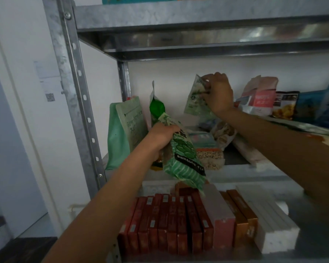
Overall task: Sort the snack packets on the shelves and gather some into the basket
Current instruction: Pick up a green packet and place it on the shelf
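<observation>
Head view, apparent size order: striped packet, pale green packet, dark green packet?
1. striped packet, though nearest the camera.
2. pale green packet, partly behind the right hand.
3. dark green packet, partly hidden.

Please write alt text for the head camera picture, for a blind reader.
A person's left hand grips a green striped packet in front of a metal shelf, while the right hand pinches a pale green packet further back. Red boxes stand one level below.

At the frame's right edge your view cuts off a blurred blue plastic packet [315, 105]; at the top edge only the bottom strip of a teal packet [137, 0] shows (print unreadable).
</observation>
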Available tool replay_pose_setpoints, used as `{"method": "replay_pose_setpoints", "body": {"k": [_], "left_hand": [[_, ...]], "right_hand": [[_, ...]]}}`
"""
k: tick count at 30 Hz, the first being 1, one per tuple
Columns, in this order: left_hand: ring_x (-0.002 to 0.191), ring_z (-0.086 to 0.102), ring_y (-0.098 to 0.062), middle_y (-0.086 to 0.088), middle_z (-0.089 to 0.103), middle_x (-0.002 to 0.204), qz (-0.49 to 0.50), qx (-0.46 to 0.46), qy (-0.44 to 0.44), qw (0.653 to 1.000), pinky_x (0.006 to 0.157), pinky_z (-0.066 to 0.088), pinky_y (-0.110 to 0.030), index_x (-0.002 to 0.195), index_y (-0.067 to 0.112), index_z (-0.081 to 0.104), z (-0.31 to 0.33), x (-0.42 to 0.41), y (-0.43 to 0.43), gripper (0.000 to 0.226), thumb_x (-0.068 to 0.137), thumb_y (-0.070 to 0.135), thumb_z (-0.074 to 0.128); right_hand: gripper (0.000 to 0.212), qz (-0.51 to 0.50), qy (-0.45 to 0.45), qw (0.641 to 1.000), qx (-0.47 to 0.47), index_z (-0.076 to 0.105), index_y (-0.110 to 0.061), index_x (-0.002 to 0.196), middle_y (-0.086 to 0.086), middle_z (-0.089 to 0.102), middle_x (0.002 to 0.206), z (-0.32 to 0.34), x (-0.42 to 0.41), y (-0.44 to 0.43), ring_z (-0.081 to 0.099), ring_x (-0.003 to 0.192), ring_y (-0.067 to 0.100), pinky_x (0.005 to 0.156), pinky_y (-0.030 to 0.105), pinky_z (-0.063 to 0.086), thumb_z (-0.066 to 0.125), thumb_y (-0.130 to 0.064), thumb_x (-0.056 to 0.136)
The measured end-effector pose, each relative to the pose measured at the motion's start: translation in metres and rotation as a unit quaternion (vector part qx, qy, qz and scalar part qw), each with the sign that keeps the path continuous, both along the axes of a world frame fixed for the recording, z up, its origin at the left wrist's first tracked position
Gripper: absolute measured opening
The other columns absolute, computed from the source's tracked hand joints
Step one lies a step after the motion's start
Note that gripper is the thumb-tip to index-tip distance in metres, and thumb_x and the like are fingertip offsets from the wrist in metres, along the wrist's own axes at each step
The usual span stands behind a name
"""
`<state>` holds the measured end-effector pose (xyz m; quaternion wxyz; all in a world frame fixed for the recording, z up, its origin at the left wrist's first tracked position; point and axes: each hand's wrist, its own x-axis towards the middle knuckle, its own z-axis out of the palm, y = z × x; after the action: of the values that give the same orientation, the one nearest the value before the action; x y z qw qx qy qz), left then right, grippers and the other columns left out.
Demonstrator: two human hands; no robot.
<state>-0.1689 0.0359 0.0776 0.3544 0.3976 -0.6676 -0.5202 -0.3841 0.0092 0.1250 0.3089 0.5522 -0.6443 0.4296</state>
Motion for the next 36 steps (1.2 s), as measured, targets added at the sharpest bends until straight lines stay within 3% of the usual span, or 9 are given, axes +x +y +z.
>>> {"method": "replay_pose_setpoints", "body": {"k": [3,9,15,19,22,27,31,33,36], "left_hand": [[0.094,0.065,-0.030,-0.018,0.067,0.103,-0.013,0.010,-0.004,1.000,0.085,0.053,-0.036,0.086,0.006,0.060,0.011,-0.009,0.002,0.017,0.094,0.020,0.056],[0.101,0.063,-0.033,-0.019,0.064,0.111,-0.034,-0.009,-0.028,0.999,0.091,0.052,-0.040,0.114,-0.002,0.059,0.028,-0.037,0.001,0.034,0.092,0.024,0.060],[0.075,0.058,-0.029,-0.018,0.060,0.087,-0.034,0.024,0.011,0.999,0.077,0.048,-0.037,0.071,0.007,0.052,0.018,-0.063,-0.003,0.025,0.094,0.018,0.057],[0.104,0.059,-0.034,-0.017,0.060,0.117,0.006,-0.063,-0.048,0.997,0.082,0.047,-0.033,0.109,0.000,0.057,0.018,-0.076,-0.012,0.027,0.096,0.023,0.054],[0.113,0.054,-0.033,-0.018,0.055,0.127,0.023,-0.162,-0.158,0.974,0.080,0.042,-0.029,0.121,-0.003,0.052,0.023,-0.075,-0.019,0.033,0.096,0.019,0.052],[0.138,0.028,-0.032,-0.019,0.029,0.151,0.045,-0.214,-0.235,0.947,0.107,0.027,-0.031,0.142,0.008,0.041,0.018,-0.072,-0.023,0.042,0.101,0.018,0.038],[0.111,0.053,-0.027,-0.018,0.057,0.124,-0.029,-0.264,-0.162,0.950,0.083,0.039,-0.026,0.119,-0.001,0.058,0.012,-0.070,-0.022,0.035,0.104,0.020,0.034],[0.094,0.056,-0.025,-0.010,0.061,0.096,0.018,-0.292,-0.028,0.956,0.070,0.035,-0.027,0.099,0.006,0.059,0.013,-0.066,-0.012,0.041,0.106,0.030,0.027],[0.093,0.066,-0.023,-0.006,0.067,0.093,-0.020,-0.177,0.195,0.964,0.080,0.054,-0.032,0.101,0.013,0.062,0.024,-0.058,0.007,0.052,0.103,0.046,0.021]], "right_hand": [[0.047,-0.006,0.004,1.000,-0.016,0.058,-0.011,0.121,0.015,0.054,0.115,0.007,-0.005,0.025,0.044,0.115,0.031,0.079,0.041,0.046,0.072,-0.010,0.076],[0.049,-0.031,0.028,0.999,0.005,0.059,-0.007,0.119,0.019,0.054,0.114,0.010,-0.018,0.060,0.045,0.113,0.034,0.080,0.038,0.041,0.075,-0.007,0.073],[0.048,-0.019,0.008,0.999,-0.030,0.062,-0.005,0.116,0.019,0.043,0.125,0.011,-0.022,0.082,0.047,0.110,0.029,0.084,0.034,0.047,0.077,-0.004,0.071],[0.045,-0.050,0.005,0.997,-0.052,0.063,-0.009,0.114,0.015,0.036,0.136,0.009,-0.022,0.091,0.047,0.114,0.026,0.067,0.007,0.030,0.079,-0.010,0.072],[0.045,-0.043,-0.002,0.997,-0.057,0.064,-0.008,0.112,0.015,0.035,0.137,0.007,-0.020,0.095,0.047,0.116,0.026,0.071,-0.012,0.016,0.081,-0.014,0.071],[0.047,0.004,-0.012,0.997,-0.082,0.066,-0.004,0.108,0.019,0.040,0.130,0.006,-0.010,0.096,0.045,0.113,0.019,0.076,-0.012,0.020,0.085,-0.017,0.066],[0.048,0.064,-0.034,0.993,-0.094,0.065,-0.004,0.106,0.018,0.041,0.125,0.007,0.000,0.093,0.040,0.098,0.006,0.079,-0.006,0.030,0.087,-0.015,0.064],[0.047,0.088,-0.047,0.990,-0.104,0.065,-0.006,0.106,0.011,0.040,0.120,0.010,0.009,0.096,0.043,0.095,0.008,0.078,-0.005,0.033,0.085,-0.015,0.065],[0.044,0.121,-0.078,0.981,-0.129,0.065,-0.007,0.104,0.001,0.035,0.114,0.020,0.023,0.104,0.049,0.091,0.012,0.076,-0.003,0.036,0.085,-0.013,0.066]]}}
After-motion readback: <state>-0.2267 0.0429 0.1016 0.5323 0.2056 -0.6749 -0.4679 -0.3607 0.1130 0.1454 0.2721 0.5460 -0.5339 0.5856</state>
